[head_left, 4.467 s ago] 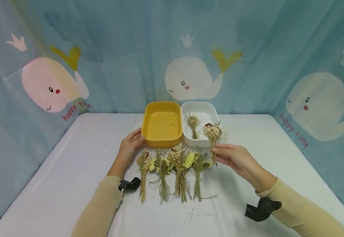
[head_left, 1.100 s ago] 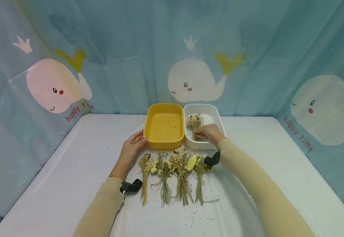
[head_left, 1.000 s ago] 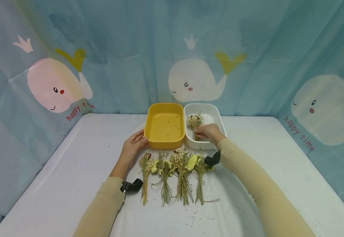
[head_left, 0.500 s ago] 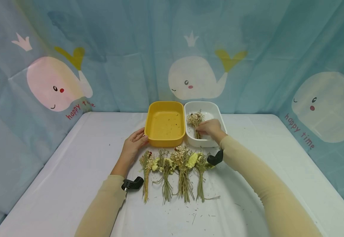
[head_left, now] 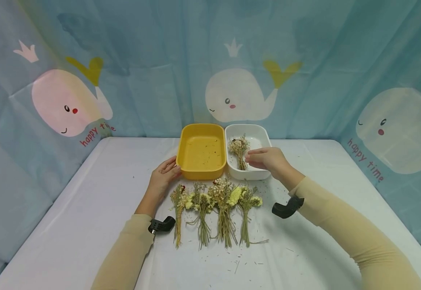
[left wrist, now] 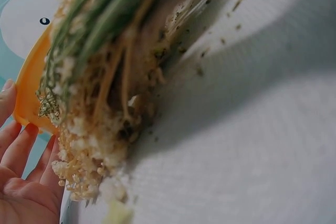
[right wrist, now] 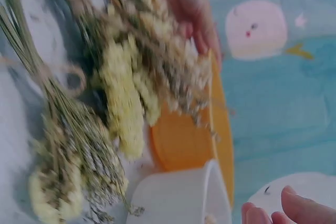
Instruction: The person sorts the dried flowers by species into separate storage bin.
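Observation:
My left hand (head_left: 162,177) rests against the left side of the yellow tray (head_left: 202,174), its fingers (left wrist: 20,150) fairly straight on the tray's outside. My right hand (head_left: 270,158) hovers over the right part of the white tray (head_left: 249,175), fingers extended and holding nothing. Just left of its fingertips, dried flower bunches (head_left: 240,150) lie close together in the white tray, cream blossoms toward the back; their overlap hides how many there are. The yellow tray has only small crumbs inside.
In front of the trays, several dried flower bunches (head_left: 225,209) lie in a row on the white tablecloth (head_left: 98,213), stems toward me. Stem scraps (head_left: 237,266) are scattered nearer. A blue curtain (head_left: 152,96) with whale prints stands behind the trays.
My right hand carried a dried flower bunch into the white tray, let it go beside the one there, then drew back right and up. My left hand has stayed at the yellow tray.

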### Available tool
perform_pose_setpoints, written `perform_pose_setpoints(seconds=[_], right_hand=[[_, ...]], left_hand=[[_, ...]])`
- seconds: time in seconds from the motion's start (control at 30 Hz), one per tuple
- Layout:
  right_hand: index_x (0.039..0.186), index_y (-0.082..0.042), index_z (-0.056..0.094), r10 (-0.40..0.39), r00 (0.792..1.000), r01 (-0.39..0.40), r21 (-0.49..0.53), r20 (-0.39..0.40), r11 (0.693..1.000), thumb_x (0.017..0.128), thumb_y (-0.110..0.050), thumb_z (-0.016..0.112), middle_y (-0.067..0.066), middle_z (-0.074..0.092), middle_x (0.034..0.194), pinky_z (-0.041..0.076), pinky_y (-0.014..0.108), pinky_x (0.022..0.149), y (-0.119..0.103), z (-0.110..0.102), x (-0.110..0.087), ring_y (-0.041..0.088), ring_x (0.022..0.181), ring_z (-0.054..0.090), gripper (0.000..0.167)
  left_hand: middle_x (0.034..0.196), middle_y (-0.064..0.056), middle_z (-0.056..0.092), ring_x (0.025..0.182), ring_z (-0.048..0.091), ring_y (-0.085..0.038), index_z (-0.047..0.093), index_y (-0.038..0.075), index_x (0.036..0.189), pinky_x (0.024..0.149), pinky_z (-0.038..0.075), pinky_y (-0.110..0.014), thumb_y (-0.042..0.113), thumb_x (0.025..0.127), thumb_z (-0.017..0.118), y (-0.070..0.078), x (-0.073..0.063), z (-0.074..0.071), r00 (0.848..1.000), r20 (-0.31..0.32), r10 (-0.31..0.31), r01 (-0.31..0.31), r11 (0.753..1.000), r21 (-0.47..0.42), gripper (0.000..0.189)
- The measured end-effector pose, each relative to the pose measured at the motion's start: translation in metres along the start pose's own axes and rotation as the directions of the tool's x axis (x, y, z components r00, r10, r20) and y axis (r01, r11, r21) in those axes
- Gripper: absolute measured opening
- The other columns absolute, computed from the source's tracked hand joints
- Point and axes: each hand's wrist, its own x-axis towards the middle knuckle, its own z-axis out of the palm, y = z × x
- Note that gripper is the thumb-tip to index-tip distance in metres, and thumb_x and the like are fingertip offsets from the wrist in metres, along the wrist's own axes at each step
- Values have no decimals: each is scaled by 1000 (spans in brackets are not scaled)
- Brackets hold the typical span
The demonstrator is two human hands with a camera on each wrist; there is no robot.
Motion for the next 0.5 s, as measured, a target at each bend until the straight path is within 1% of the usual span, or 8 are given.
perform_pose_setpoints(seconds=[0.07, 0.13, 0.23, 0.37, 0.43, 0.5], right_hand=[[135, 4, 58, -11, 1000, 11, -13, 12, 1000, 95, -18, 69, -3, 76, 101, 53, 39, 105, 2, -2, -10, 4, 89, 74, 47], [134, 4, 59, -20, 1000, 20, -11, 20, 1000, 94, -18, 69, -2, 76, 100, 54, 38, 103, 5, -4, -19, 2, 87, 73, 47], [133, 5, 59, -28, 999, 29, -15, 30, 999, 94, -19, 70, -2, 75, 100, 57, 33, 99, 8, -5, -31, 2, 87, 72, 47], [133, 4, 59, -23, 999, 24, -29, 34, 999, 94, -21, 70, -1, 75, 104, 59, 30, 97, 14, -7, -47, 2, 90, 72, 48], [133, 4, 59, -16, 999, 17, -25, 38, 1000, 93, -21, 71, 1, 75, 107, 58, 31, 97, 17, -9, -55, 2, 92, 72, 49], [134, 6, 58, -15, 999, 15, -16, 49, 1000, 93, -22, 72, 2, 75, 108, 59, 30, 97, 20, -10, -62, 3, 93, 72, 52]], left_hand=[[158, -12, 41, 141, 46, -28, 39, 11, 153, 97, 56, -19, 12, 98, 63, -1, 1, 0, 1000, -1, -4, 4, 1000, 2, 60], [158, -11, 40, 141, 46, -28, 39, 11, 153, 97, 56, -18, 13, 98, 63, -1, 1, -1, 1000, -1, -8, 8, 1000, 4, 60], [158, -11, 40, 142, 46, -28, 38, 11, 154, 96, 56, -17, 13, 99, 63, -1, 2, -1, 1000, 0, -9, 9, 1000, 5, 60], [158, -12, 40, 142, 45, -28, 38, 10, 154, 97, 55, -18, 12, 99, 62, 0, 1, 0, 1000, 1, -6, 6, 1000, 5, 60], [158, -11, 40, 142, 45, -28, 38, 10, 154, 98, 55, -18, 13, 99, 62, 1, 0, 0, 1000, -2, -10, 10, 1000, 9, 60], [158, -10, 40, 141, 46, -28, 38, 11, 154, 98, 55, -18, 13, 99, 63, 1, 0, 0, 1000, -6, -15, 15, 1000, 15, 60]])
